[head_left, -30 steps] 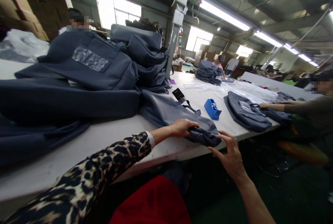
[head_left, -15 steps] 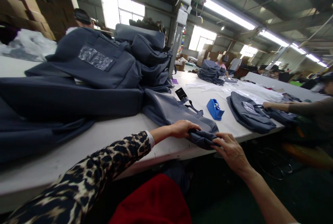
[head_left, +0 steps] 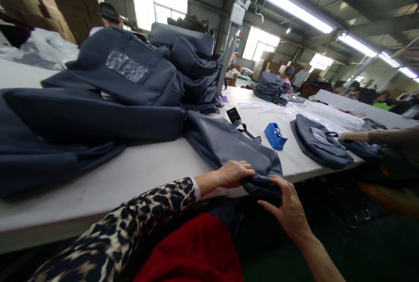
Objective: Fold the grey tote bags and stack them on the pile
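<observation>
A dark blue-grey bag (head_left: 225,142) lies flat on the white table (head_left: 163,164), its near end bunched at the table's front edge. My left hand (head_left: 235,173) is closed around a fold of that near end. At the bag's corner my right hand (head_left: 290,208) has its thumb spread well away from the fingers, and the fingertips touch the fabric. A black hang tag (head_left: 233,115) lies by the bag's handle (head_left: 250,132) on the far side. The underside of the gripped fold is hidden.
Several similar bags (head_left: 131,72) are piled at the left. A blue tape dispenser (head_left: 275,136) stands right of the bag, with another bag (head_left: 322,142) beyond it. At far right a co-worker's arm (head_left: 376,137) reaches onto the table. A metal post (head_left: 227,55) rises behind.
My right hand's thumb has come off the bag and opened downward, while its fingertips stay at the corner. The left hand keeps its grip. The view has shifted slightly.
</observation>
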A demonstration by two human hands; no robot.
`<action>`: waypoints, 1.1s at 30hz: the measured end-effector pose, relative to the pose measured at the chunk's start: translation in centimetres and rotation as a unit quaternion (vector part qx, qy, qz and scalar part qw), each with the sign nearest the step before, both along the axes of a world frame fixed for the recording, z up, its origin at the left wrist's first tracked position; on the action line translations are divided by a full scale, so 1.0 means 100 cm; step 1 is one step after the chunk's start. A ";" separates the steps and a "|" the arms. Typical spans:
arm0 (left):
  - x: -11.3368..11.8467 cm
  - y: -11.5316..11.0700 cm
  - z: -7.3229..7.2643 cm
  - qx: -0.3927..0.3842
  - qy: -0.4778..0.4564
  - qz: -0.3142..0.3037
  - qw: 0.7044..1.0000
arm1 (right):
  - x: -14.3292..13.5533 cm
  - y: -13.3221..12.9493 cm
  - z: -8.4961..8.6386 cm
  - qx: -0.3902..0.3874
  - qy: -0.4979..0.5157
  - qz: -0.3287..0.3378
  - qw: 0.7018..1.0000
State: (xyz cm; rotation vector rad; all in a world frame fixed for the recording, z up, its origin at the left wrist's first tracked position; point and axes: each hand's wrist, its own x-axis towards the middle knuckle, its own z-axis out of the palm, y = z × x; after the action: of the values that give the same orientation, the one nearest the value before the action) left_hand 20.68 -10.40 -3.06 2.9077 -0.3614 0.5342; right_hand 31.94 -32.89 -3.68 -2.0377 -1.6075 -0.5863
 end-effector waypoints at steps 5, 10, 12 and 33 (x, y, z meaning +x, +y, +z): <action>0.007 -0.013 -0.004 -0.010 0.005 0.012 1.000 | -0.027 0.023 -0.019 0.020 -0.072 -0.102 0.992; 0.010 -0.022 -0.006 -0.037 -0.002 0.031 0.999 | -0.025 0.029 -0.025 0.034 -0.073 -0.118 0.990; 0.008 -0.017 -0.008 -0.018 -0.004 0.014 1.000 | -0.015 0.021 -0.025 0.034 -0.082 -0.075 0.993; -0.059 0.022 -0.041 0.204 0.007 0.087 0.975 | 0.128 -0.070 -0.065 0.062 0.003 -0.020 0.998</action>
State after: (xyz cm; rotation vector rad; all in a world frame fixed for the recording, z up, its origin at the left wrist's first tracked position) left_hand 14.79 -8.21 -7.15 3.3630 -0.2380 0.5164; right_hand 44.72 -39.87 -10.19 -1.9820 -1.4929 -0.6767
